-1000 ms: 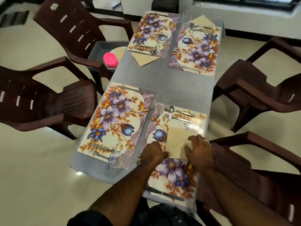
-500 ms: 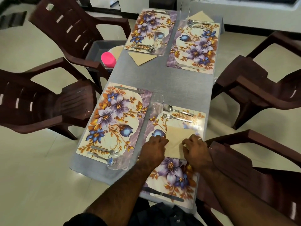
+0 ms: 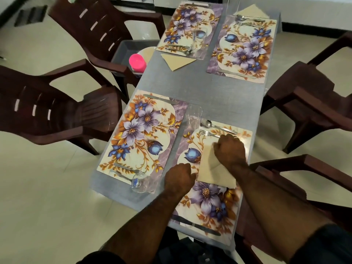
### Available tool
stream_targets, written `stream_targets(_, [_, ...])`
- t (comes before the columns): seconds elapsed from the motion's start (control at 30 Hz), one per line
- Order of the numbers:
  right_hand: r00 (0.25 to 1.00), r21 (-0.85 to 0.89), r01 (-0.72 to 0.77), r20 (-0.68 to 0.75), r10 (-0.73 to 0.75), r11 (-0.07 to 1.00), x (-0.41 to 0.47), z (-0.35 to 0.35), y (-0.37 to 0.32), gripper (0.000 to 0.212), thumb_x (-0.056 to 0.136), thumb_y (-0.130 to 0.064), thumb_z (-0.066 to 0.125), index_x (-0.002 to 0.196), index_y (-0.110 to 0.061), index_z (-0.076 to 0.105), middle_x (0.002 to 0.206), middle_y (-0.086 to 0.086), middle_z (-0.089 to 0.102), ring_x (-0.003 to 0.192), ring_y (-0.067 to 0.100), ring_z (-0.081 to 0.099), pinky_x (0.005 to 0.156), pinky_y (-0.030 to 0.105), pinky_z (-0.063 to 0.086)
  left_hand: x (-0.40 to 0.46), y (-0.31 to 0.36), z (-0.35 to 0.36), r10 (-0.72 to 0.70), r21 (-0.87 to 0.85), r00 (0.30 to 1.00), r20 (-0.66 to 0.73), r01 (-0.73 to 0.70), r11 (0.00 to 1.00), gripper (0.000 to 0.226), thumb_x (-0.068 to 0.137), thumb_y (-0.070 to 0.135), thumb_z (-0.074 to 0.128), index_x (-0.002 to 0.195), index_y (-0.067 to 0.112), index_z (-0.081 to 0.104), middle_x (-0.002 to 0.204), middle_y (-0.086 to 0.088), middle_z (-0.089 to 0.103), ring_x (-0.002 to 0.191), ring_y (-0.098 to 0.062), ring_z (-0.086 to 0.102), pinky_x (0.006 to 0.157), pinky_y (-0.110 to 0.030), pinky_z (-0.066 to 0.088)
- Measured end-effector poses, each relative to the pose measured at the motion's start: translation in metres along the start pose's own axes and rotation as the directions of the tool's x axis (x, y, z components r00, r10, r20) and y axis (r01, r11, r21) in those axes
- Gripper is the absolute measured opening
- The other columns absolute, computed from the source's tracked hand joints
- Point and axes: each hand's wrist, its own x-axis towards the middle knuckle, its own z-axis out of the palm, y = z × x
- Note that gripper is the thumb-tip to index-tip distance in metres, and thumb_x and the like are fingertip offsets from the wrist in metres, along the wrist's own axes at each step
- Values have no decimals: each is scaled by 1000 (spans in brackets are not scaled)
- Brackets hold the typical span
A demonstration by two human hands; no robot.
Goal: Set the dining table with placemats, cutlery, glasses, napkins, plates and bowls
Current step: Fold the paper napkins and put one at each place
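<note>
Napkin [image 3: 211, 168] lies on the near-right placemat [image 3: 213, 202]; right hand [image 3: 229, 149] pinches its top, left hand [image 3: 179, 178] pins the edge. Fold corner-to-corner, crease flat.

Both bare forearms reach forward over the near placemat [image 3: 211, 189]. The right hand [image 3: 229, 149] lies knuckles up on the far half of the mat, fingers curled under. The left hand [image 3: 179, 179], loosely fisted, sits at the mat's left edge.
</note>
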Motion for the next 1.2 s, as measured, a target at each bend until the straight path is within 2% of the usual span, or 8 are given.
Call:
stream_targets(0.1, [1000,79,-26,18,24,997,-6,-5,21,30,92,-37,65,106,-11,68,109,16,67,96,39,65,81,45,54,5,9,-3,6,-113,998,-57,-12,994,45,96,60,61,121,24,68,119,1,72,107,-21,67,88,-34,52])
stream_targets(0.27, [969,100,-30,246,5,995,-19,-2,37,46,83,-54,72,117,-27,60,121,-1,64,113,29,61,97,46,43,16,23,-9,37,-97,998,45,-33,995,55,89,61,69,131,26,64,126,1,71,114,-24,67,95,-37,54])
stream_targets(0.43, [898,197,-87,440,-9,976,-25,-3,44,29,80,-45,81,71,-32,56,96,-2,62,96,24,65,76,34,50,12,17,-6,-20,-116,999,-38,15,993,47,95,55,65,132,26,67,128,2,72,115,-21,67,99,-35,53])
stream_targets(0.57, [935,459,-266,338,110,848,-41,1,47,27,84,-35,84,77,-19,63,80,0,65,77,20,61,61,30,37,5,13,-15,-16,-158,986,-168,-11,987,43,97,53,62,129,26,68,123,2,74,109,-21,70,93,-33,54])
stream_targets(0.7, [874,581,-486,348,340,653,-60,11,46,29,85,-34,84,78,-10,68,79,8,70,77,30,68,68,39,54,2,14,-24,-20,-209,975,-222,-28,977,43,97,49,66,132,25,65,128,1,72,109,-21,71,93,-36,56])
stream_targets(0.83, [872,492,-487,318,372,722,-80,12,38,41,85,-48,80,78,-13,61,75,1,67,75,24,65,59,30,40,2,10,-20,106,-112,970,-219,-133,985,53,98,55,60,142,26,59,137,-2,65,122,-25,62,98,-39,54])
stream_targets(1.0, [913,361,-402,91,397,842,-71,3,34,52,82,-51,81,112,-13,61,110,12,67,100,36,66,79,38,51,11,2,-17,294,88,952,-85,-286,954,53,99,55,56,148,33,56,141,-6,56,126,-27,51,105,-43,46])
stream_targets(1.2, [906,301,-419,201,373,857,-42,-3,33,44,80,-47,79,107,-14,74,110,12,71,98,32,68,81,37,55,19,-4,-20,295,67,955,21,-296,953,57,98,59,53,148,32,56,148,-4,55,130,-28,49,110,-47,43])
